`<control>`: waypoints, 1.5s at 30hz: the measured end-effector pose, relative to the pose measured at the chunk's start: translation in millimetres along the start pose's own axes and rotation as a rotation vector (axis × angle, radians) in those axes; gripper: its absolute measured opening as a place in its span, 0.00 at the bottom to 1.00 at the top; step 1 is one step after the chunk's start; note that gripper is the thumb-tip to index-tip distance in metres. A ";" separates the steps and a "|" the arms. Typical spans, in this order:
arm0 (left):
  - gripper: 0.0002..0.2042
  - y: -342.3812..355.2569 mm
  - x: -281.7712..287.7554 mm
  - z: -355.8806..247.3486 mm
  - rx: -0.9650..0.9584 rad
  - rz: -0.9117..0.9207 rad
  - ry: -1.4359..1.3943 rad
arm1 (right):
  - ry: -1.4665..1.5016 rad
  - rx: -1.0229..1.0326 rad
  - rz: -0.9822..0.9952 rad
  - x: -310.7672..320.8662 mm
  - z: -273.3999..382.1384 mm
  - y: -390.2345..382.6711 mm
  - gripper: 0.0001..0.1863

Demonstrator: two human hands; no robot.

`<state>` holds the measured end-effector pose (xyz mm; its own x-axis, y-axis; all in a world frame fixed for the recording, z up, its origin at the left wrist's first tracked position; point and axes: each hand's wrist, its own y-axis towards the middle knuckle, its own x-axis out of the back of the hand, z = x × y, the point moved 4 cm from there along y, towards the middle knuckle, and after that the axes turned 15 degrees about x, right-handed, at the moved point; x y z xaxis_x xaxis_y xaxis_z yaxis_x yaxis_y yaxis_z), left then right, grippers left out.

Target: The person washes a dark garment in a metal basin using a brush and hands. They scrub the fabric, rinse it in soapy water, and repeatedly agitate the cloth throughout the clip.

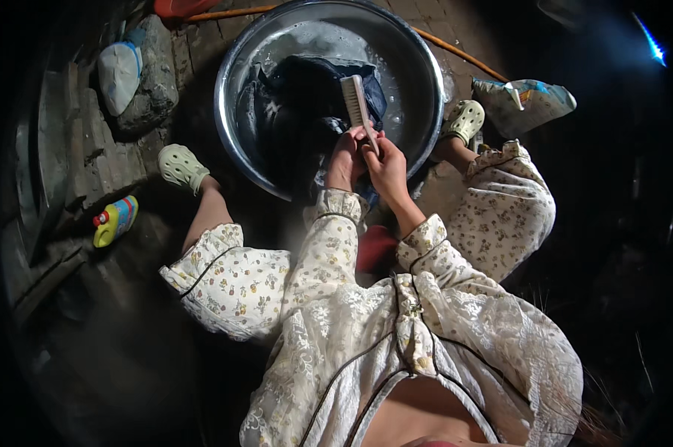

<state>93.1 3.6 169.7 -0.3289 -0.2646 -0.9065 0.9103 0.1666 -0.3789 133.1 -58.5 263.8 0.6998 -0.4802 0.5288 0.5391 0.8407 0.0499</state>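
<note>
Two hands of mine met over a big metal basin (pixel 222 112). My right hand (pixel 389 168) had its fingers curled round the handle of a pale brush (pixel 358 100), whose bristled head stuck out just beyond the fingertips, bristles facing left. My left hand (pixel 342 160) was right beside it, fingertips by the same handle — whether they gripped it or merely touched, I could not tell. Dark cloth (pixel 295 97) lay heaped in the basin, ahead and to the left of my fingers, with cloudy water (pixel 318 36) past it. Well apart from my fingers, on the left, were one light green clog (pixel 180 167) on my foot and, nearer my body, a yellow bottle (pixel 116 222) with a red cap; to their right were the other clog (pixel 465 121) and — just past it — a plastic bag (pixel 530 104).
</note>
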 end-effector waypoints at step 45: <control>0.10 25.6 48.1 -23.2 -0.312 -0.127 -0.128 | 0.366 -0.101 0.103 -13.0 -37.9 -5.0 0.19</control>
<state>94.8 17.1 112.1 -0.3820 -0.4152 -0.8256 0.7375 0.4013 -0.5431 139.0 -65.9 224.6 0.8637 -0.4672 0.1891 0.4879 0.8691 -0.0809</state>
